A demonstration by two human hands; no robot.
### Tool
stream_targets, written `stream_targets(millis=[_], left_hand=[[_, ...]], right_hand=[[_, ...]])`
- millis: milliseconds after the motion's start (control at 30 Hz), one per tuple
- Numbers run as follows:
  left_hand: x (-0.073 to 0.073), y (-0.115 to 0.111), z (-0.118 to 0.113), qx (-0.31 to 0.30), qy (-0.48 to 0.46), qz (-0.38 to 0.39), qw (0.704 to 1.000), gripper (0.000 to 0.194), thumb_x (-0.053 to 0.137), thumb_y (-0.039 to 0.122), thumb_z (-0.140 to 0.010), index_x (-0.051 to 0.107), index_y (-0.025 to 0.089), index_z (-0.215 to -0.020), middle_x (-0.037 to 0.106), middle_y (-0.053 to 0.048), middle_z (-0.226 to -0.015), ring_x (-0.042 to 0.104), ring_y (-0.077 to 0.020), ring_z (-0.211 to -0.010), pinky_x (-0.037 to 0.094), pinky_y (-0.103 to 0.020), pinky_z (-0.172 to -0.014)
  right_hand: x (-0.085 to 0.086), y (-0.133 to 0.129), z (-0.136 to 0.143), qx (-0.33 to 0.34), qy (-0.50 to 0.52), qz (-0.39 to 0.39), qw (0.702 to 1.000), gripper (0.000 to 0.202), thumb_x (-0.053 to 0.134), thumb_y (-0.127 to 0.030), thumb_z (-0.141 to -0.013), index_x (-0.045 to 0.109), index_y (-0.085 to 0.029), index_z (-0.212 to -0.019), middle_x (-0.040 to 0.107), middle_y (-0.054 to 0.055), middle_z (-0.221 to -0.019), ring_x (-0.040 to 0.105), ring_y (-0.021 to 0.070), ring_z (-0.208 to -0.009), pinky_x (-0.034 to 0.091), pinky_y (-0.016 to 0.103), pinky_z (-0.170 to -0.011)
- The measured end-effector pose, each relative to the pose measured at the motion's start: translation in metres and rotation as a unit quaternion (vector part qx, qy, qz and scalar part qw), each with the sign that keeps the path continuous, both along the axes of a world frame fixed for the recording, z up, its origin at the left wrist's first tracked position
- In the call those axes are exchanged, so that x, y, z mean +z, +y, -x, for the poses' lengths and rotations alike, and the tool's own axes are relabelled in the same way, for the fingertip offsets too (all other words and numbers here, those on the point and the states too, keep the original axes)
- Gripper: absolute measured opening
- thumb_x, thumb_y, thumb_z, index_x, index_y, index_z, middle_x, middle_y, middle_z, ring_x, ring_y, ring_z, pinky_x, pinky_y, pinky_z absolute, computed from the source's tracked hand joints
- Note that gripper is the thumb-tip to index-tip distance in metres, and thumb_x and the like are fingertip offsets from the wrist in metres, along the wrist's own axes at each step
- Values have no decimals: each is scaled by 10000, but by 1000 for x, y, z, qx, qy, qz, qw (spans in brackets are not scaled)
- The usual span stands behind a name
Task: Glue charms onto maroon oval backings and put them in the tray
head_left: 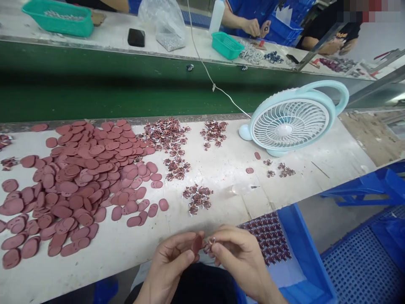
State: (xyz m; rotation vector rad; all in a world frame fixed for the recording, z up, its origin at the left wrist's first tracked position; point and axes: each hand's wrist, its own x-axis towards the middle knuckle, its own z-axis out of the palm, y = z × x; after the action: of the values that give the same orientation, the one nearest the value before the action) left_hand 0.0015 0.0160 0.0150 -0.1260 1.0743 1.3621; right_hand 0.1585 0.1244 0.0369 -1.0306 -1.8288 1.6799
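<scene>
Between thumb and fingers, my left hand [172,259] grips a reddish-brown oval disc [196,243]. Close beside it, my right hand [237,253] pinches a small brown-and-white figure-like part [209,244]; whether it touches the disc I cannot tell. Both hands are over the table's front edge. A large heap of the same oval discs [79,169] covers the table's left side. Small brown-and-white parts lie in clusters at the middle, one cluster [198,198] just beyond my hands. A blue crate [311,253] beside my right hand holds rows of dark reddish pieces [268,236].
A light-blue fan [287,122] stands on the white table [221,169], its cord running up. Nearby lies a clear needle-tipped bottle [242,188]. Across a green partition [126,84], co-workers' hands [256,28] handle parts near teal baskets [226,45] and a plastic bag [164,25].
</scene>
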Motion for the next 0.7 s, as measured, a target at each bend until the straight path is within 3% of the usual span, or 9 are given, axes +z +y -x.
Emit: stream_targets(millis=[133, 267, 433, 700], left_hand=[[5, 5, -5, -4, 13, -26, 1000, 325, 1021, 359, -657, 863, 258, -922, 858, -78, -1054, 782, -322, -1057, 612, -390, -944], [2, 5, -5, -12, 26, -28, 999, 330, 1022, 351, -654, 841, 236, -906, 855, -80, -1027, 792, -289, -1000, 611, -348, -917], [-9, 1, -4, -43, 83, -40, 995, 249, 981, 400, -711, 817, 214, -690, 851, -85, -971, 772, -297, -1030, 597, -342, -931], [-9, -1, -13, -10, 90, -31, 995, 248, 965, 429, -719, 839, 215, -706, 850, -113, -957, 759, -367, -1097, 607, -440, -985]], right_hand=[[7, -12, 9, -32, 11, -7, 999, 80, 764, -231, -921, 838, -260, -924, 803, 20, -798, 735, 139, -626, 611, 208, -587], [4, -12, 8, -32, -1, -13, 999, 78, 755, -225, -929, 828, -251, -915, 805, 31, -805, 749, 146, -639, 621, 204, -577], [6, -9, 4, -9, -12, -63, 998, 79, 760, -215, -934, 816, -262, -964, 818, 28, -857, 758, 151, -698, 641, 229, -660], [4, -9, 4, -13, 14, -22, 1000, 66, 767, -227, -937, 812, -258, -975, 833, 37, -916, 788, 172, -774, 640, 235, -684]])
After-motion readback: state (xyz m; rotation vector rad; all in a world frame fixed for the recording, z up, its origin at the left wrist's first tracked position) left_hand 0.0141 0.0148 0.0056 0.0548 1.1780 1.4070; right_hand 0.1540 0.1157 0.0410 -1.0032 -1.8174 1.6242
